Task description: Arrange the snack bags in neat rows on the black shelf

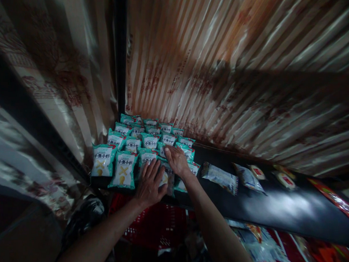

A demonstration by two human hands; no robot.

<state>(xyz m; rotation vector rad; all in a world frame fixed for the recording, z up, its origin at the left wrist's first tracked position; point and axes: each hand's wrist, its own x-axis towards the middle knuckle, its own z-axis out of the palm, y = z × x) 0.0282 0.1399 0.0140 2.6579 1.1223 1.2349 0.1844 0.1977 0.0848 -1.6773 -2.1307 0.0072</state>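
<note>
Small teal-and-white snack bags (124, 169) lean in several rows at the left end of a black shelf. My left hand (150, 183) lies over the front row, fingers stretched and slightly spread, touching the front of a snack bag (147, 156). Just to its right and farther back, my right hand (177, 159) is curled at a second-row snack bag (161, 149), its thumb against the wrapper. The other fingers of that hand are largely hidden behind its back. Another front-row bag (169, 177) stands between the two hands, partly covered.
Along the black shelf (251, 208) to the right lie a silver-blue packet (220, 177), another packet (249, 178), small white-and-red packs (285, 180) and a long red packet (337, 198). Below is a red basket (155, 227). Pleated, printed sheeting (172, 70) hangs behind, beside a dark upright post (120, 52).
</note>
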